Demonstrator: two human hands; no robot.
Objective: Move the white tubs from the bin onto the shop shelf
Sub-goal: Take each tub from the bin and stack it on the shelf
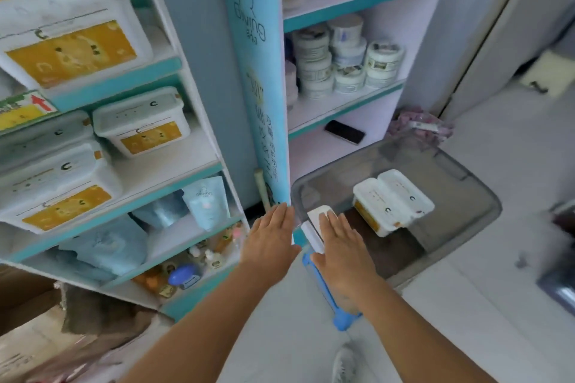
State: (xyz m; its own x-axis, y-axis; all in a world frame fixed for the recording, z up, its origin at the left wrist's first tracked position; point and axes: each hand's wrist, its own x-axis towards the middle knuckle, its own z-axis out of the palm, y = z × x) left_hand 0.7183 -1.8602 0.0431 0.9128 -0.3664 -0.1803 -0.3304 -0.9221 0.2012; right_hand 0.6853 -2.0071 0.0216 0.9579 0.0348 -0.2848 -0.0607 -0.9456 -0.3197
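Two white tubs with yellow labels (393, 200) lie side by side inside the clear grey bin (473, 193) on the floor at the right. A third white tub (315, 225) stands on edge at the bin's near left rim. My right hand (342, 250) lies flat over that tub with straight fingers. Beside it, my left hand (269, 238) is stretched flat just left of the bin, touching nothing that I can see. Several matching white tubs (141, 121) sit on the left shop shelf (174, 165).
A blue upright panel (258, 71) separates the left shelves from the right shelves, which hold round jars (345, 56) and a phone (344, 131). A blue bin handle (326, 292) lies under my right wrist. Pouches and small bottles fill the lower left shelves.
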